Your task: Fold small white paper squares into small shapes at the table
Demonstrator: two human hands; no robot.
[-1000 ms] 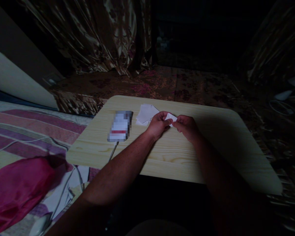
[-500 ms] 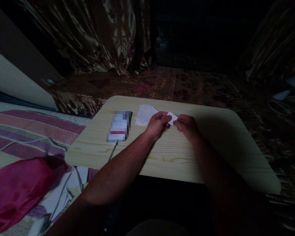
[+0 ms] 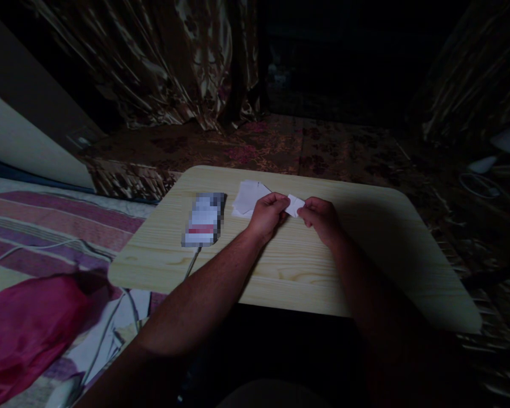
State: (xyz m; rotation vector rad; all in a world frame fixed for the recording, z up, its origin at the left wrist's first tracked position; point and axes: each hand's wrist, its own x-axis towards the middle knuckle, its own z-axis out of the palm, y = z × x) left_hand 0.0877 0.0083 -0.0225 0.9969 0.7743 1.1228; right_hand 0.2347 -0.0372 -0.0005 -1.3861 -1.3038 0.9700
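The left hand's grip pinches a small folded white paper at its left edge, and the right hand's grip pinches its lower right corner, so the paper sits between the 2 hands, over the tabletop. The step looks like working a fold: I would keep the left pinch steady, line the edges up, then run the right thumb firmly along the crease, perhaps against the wood for a sharper line. Compared with 1 second ago, the left thumb lies nearer the paper's left edge instead of across its lower part, and more of the upper face shows. Farther out, the loose stack of paper behind the left hand and the pixelated device with its cable keep their places.
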